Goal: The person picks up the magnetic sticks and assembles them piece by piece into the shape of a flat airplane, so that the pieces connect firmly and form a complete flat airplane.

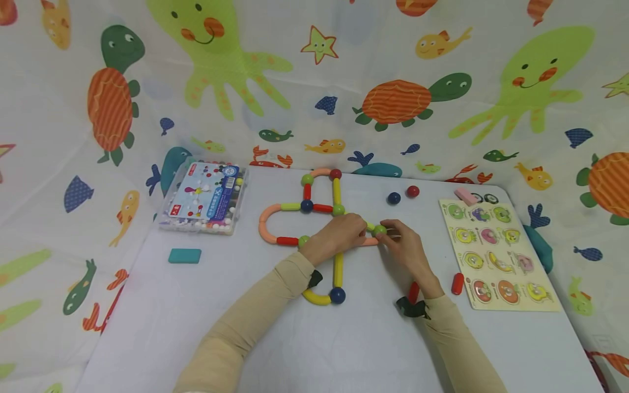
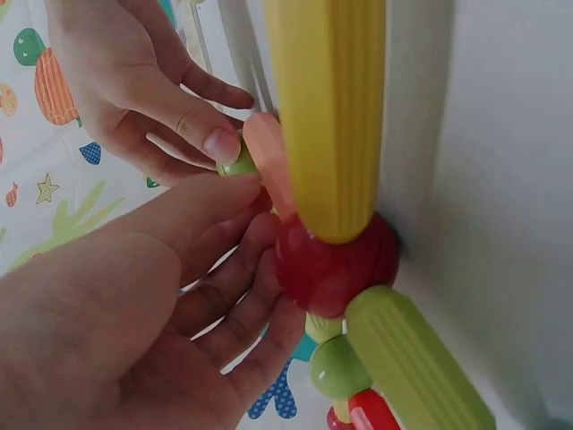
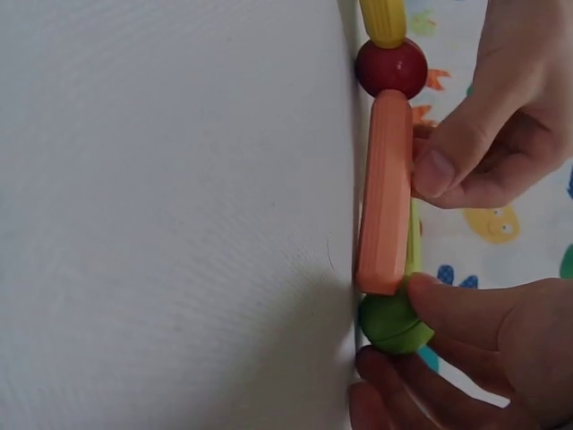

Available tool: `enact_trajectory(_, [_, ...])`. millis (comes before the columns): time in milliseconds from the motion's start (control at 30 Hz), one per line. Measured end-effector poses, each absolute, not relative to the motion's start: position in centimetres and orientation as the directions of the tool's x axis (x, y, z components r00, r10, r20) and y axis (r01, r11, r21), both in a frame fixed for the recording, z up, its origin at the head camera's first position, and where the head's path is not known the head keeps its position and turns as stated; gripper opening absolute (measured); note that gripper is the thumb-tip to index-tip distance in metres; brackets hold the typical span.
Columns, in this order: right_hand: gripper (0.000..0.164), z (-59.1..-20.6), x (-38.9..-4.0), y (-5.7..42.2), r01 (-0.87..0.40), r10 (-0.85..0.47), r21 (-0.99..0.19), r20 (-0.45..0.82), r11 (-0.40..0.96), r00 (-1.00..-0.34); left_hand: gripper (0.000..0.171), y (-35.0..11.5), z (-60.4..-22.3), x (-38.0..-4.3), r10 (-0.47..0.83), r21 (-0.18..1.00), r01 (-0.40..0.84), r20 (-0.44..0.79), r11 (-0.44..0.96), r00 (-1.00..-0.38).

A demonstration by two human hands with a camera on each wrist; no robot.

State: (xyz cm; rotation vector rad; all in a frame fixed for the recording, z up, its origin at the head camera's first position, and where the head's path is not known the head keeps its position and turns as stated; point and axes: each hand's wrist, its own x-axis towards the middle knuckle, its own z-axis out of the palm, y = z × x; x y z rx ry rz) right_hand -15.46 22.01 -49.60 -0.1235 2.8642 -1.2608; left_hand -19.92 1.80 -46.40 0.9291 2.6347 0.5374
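Note:
On the white table lies a figure of coloured magnetic sticks and balls. My right hand [image 1: 405, 246] pinches a green ball [image 1: 380, 230] at the figure's right side, thumb and fingers on either side of it. My left hand [image 1: 341, 233] is over the figure's middle, its thumb and fingers pinching a light green stick [image 3: 414, 242] that runs to that ball. Beside it a salmon-pink stick [image 3: 387, 193] joins a red ball [image 3: 391, 69] to the green ball. A yellow stick [image 1: 338, 270] leads down to a dark blue ball [image 1: 337, 295]. The left hand hides part of the centre.
At the left are a clear box [image 1: 201, 196] of parts and a teal block [image 1: 184, 256]. A dark blue ball [image 1: 394, 198] and a red ball [image 1: 413, 191] lie behind the right hand. A fruit puzzle board [image 1: 444, 218] and a red stick [image 1: 457, 284] are farther right.

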Motion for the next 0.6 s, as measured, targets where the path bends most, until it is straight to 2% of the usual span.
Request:
enact_trajectory(100, [0.038,-49.63,-15.48,21.95,-0.069,-0.073,-0.734,0.027,0.676,-0.997,0.020,1.74,-46.48,-19.92,0.653,0.439,0.547,-0.130,0.713,-0.746])
enact_trajectory(267, [0.038,-49.51,-15.46,22.06,-0.056,-0.073,-0.737,0.009,0.674,-0.997,0.021,1.96,-46.83,-19.91,0.661,0.425,0.550,-0.174,0.719,-0.730])
enact_trajectory(400, [0.038,-49.55,-15.49,22.00,-0.050,-0.076,-0.736,-0.002,0.675,-0.997,0.018,1.83,-47.06,-19.82,0.636,0.449,0.512,-0.182,0.732,-0.750])
enact_trajectory(600, [0.038,-49.49,-15.49,22.09,-0.043,-0.073,-0.726,-0.009,0.686,-0.997,0.023,1.53,-47.13,-19.67,0.601,0.443,0.480,-0.185,0.757,-0.777])
